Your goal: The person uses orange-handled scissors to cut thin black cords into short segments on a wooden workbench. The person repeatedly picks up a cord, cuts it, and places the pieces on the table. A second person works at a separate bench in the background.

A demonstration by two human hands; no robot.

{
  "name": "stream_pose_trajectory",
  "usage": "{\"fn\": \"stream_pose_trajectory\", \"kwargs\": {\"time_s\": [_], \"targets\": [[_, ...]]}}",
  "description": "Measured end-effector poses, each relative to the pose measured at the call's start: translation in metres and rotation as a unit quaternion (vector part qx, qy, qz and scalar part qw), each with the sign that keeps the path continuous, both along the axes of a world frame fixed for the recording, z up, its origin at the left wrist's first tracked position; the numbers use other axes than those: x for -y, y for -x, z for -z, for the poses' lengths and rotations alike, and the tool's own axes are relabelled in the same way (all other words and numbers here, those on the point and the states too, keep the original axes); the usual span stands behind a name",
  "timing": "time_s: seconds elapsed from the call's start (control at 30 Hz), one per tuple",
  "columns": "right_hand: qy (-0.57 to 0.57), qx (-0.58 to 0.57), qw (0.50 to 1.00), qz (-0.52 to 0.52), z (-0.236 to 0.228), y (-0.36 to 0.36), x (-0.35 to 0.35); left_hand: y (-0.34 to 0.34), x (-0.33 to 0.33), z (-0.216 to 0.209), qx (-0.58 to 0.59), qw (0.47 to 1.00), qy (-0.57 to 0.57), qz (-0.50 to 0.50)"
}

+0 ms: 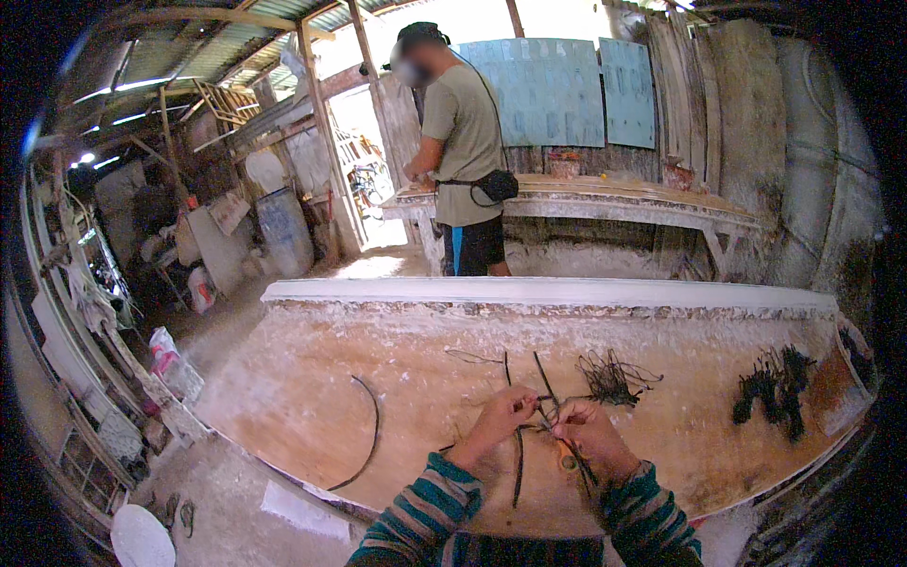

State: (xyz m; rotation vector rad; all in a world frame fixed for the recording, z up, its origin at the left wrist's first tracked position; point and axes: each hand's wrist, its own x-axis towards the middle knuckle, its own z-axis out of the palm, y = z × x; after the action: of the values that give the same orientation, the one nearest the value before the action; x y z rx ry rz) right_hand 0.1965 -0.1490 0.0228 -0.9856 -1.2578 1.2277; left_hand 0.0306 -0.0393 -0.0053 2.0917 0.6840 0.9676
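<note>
Pinching dark strips (545, 373) in narrowed fingers, the left hand (501, 418) and right hand (590, 433) meet over the surface (302, 397), the strips between them, long axes running mostly away from the body, the right nearer the slanted one

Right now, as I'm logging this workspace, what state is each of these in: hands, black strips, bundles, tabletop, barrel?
Left hand: pinched on black strips
Right hand: closed on them too
Black strips: crossed between the hands
Curved strip: bent, lying apart
Thin-cord bundle: loose, splayed
Dark bundle: heaped
Tabletop: dusty
Barrel: upright
</note>
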Motion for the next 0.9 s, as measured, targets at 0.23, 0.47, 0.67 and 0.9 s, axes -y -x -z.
{"fn": "stream_pose_trajectory", "kwargs": {"time_s": [0.23,0.47,0.67,0.9], "targets": [[-0.037,-0.047,0.991,0.122,-0.004,0.005,-0.01,-0.002,0.002,-0.001,0.097,0.97,0.173,0.14],[-0.005,0.03,0.963,0.266,-0.015,0.01,-0.007,0.001,0.014,-0.011,0.075,0.931,0.21,0.288],[-0.18,0.116,0.908,0.359,0.033,-0.016,-0.033,-0.002,0.02,-0.008,0.099,0.9,0.305,0.295],[-0.139,0.149,0.923,0.327,0.019,-0.006,-0.025,0.0,0.018,-0.017,0.137,0.944,0.287,0.082]]}}
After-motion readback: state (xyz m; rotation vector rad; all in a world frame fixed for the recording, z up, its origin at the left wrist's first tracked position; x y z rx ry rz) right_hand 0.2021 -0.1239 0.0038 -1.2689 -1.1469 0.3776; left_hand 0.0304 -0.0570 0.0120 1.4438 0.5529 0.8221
